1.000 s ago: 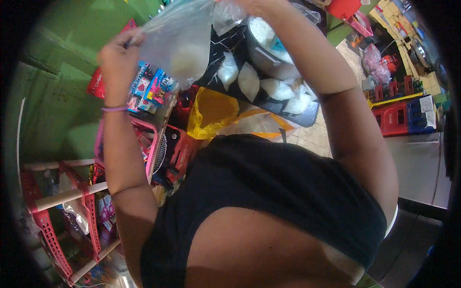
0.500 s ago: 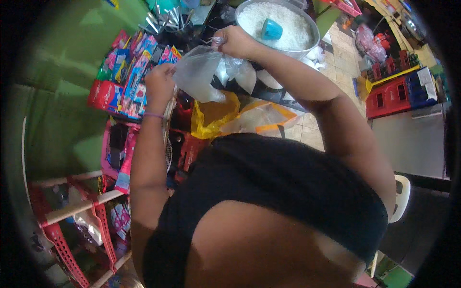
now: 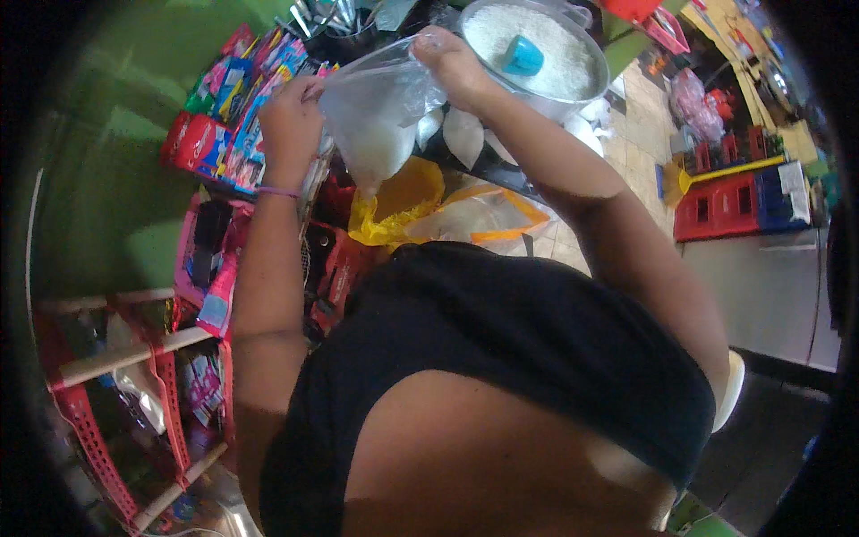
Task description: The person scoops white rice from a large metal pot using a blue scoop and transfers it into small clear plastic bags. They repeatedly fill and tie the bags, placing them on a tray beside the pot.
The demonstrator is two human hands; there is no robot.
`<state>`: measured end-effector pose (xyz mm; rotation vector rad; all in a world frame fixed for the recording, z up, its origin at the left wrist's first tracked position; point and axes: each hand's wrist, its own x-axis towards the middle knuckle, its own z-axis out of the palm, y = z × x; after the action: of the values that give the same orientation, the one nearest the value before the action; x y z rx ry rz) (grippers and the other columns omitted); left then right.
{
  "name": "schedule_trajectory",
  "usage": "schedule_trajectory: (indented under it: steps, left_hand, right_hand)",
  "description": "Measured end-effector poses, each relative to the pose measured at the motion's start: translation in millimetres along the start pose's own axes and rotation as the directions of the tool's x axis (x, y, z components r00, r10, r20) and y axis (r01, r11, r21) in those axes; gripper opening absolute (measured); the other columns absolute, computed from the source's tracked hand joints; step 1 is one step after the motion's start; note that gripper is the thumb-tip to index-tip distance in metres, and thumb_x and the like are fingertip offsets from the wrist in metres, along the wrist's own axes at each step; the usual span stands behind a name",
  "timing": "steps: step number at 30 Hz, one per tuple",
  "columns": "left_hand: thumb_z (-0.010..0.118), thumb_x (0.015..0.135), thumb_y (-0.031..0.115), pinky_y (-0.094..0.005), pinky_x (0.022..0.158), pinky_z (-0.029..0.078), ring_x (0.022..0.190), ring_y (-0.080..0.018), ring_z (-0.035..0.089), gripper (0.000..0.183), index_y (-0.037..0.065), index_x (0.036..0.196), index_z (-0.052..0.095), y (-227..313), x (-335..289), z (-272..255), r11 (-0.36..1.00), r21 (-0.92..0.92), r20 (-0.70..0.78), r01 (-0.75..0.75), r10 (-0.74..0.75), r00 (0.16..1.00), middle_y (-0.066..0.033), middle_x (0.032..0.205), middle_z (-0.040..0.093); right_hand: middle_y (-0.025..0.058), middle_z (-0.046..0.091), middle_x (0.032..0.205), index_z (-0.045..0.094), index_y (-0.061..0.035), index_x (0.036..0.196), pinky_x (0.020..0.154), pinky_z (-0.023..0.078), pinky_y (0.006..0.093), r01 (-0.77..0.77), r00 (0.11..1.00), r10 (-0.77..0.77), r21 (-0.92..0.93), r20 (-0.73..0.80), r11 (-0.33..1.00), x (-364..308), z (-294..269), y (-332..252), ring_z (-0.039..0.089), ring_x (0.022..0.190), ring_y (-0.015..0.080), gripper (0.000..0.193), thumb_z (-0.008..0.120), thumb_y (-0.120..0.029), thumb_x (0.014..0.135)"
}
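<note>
A clear plastic bag [image 3: 380, 112] with white contents settled in its lower part hangs stretched between my two hands. My left hand [image 3: 291, 125] pinches its upper left edge. At the upper right edge, my right hand [image 3: 447, 67] grips the plastic with closed fingers. Just beyond that hand stands a large round metal basin [image 3: 601, 67] of white grains, which look like rice. A teal cup [image 3: 523, 56] rests on the grains. Several filled clear bags, one of them a pointed white bag [image 3: 463, 139], lie on the dark table beside my right forearm.
Below the held bag sit a yellow plastic bag [image 3: 394, 215] and a clear bag with orange edging [image 3: 501, 215]. Colourful packets [image 3: 268, 80] crowd the left side near a red box [image 3: 197, 141]. Metal utensils [image 3: 331, 18] stand at the back. Red and blue crates [image 3: 725, 206] are at right.
The bag's mouth has been pulled wider and tauter between my hands. Its filled part now hangs downward at the left instead of slanting to the right. The view has shifted slightly.
</note>
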<state>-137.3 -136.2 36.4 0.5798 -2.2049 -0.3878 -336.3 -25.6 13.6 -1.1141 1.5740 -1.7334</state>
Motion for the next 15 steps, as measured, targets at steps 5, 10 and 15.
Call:
schedule_trajectory:
  steps: [5, 10, 15]
  left_hand:
    - [0.054, 0.075, 0.001, -0.0297, 0.065, 0.047, 0.072, -0.0212, 0.062, 0.015, 0.002, 0.086, 0.063, 2, -4, -5, 0.995, -0.091, -0.025, 0.047, -0.05, 0.998, -0.0128, 0.078, 0.063]
    - [0.054, 0.079, 0.004, -0.0274, 0.068, 0.048, 0.074, -0.0178, 0.063, 0.013, 0.002, 0.088, 0.064, -6, -12, -6, 0.976, -0.165, 0.006, 0.144, -0.145, 0.989, -0.012, 0.081, 0.065]
    - [0.055, 0.08, 0.009, -0.0267, 0.069, 0.048, 0.075, -0.0173, 0.063, 0.014, 0.003, 0.088, 0.065, -14, -19, -21, 0.99, -0.057, -0.008, 0.13, -0.13, 0.991, -0.0115, 0.083, 0.066]
  right_hand:
    - [0.0011, 0.054, 0.084, 0.055, -0.0053, 0.093, 0.073, 0.04, 0.0242, -0.013, 0.974, -0.037, 0.221, 0.222, 0.975, -3, 9, -15, 0.048, 0.078, 0.0108, 0.017, 0.055, -0.018, 0.082]
    - [0.0053, 0.055, 0.096, 0.053, -0.0044, 0.103, 0.077, 0.043, 0.029, 0.437, 0.74, -0.292, -0.103, 0.606, 0.893, -1, 9, -21, 0.054, 0.088, 0.0161, 0.041, 0.065, -0.012, 0.065]
    - [0.0106, 0.062, 0.087, 0.054, -0.0099, 0.11, 0.075, 0.048, 0.0385, 0.706, 0.708, -0.325, -0.645, 0.627, 0.294, 3, 18, -14, 0.058, 0.086, 0.0314, 0.046, 0.07, -0.013, 0.066]
